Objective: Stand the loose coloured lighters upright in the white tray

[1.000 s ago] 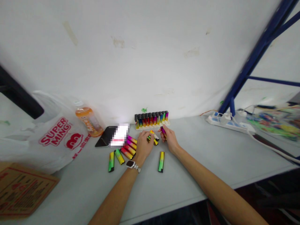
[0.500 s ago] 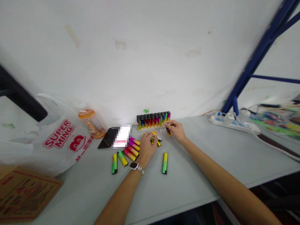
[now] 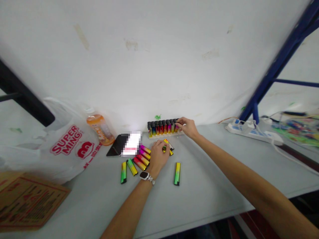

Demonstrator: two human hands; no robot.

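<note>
Upright lighters (image 3: 161,128) with black tops and coloured bodies stand in rows in a pale tray (image 3: 166,135) against the wall. At the tray's right end, my right hand (image 3: 188,127) is closed in a pinch on a lighter, which its fingers mostly cover. My left hand (image 3: 159,154), with a watch on its wrist, is closed with curled fingers around a yellow-green lighter (image 3: 164,149), partly hidden. Other loose lighters (image 3: 171,152) lie just right of it. Pink and red-yellow lighters (image 3: 141,162) lie to its left.
Green-yellow lighters (image 3: 132,167) lie on the grey table (image 3: 199,186), one (image 3: 177,174) apart at front centre. A dark flat device (image 3: 117,145), an orange drink bottle (image 3: 101,129), a plastic bag (image 3: 67,149) and a carton (image 3: 32,202) are leftward. A power strip (image 3: 254,131) lies right.
My right hand has moved up to the tray's right end with the lighter, which before was held lower, in front of the tray. My left hand stays over the loose lighters. The view has shifted slightly.
</note>
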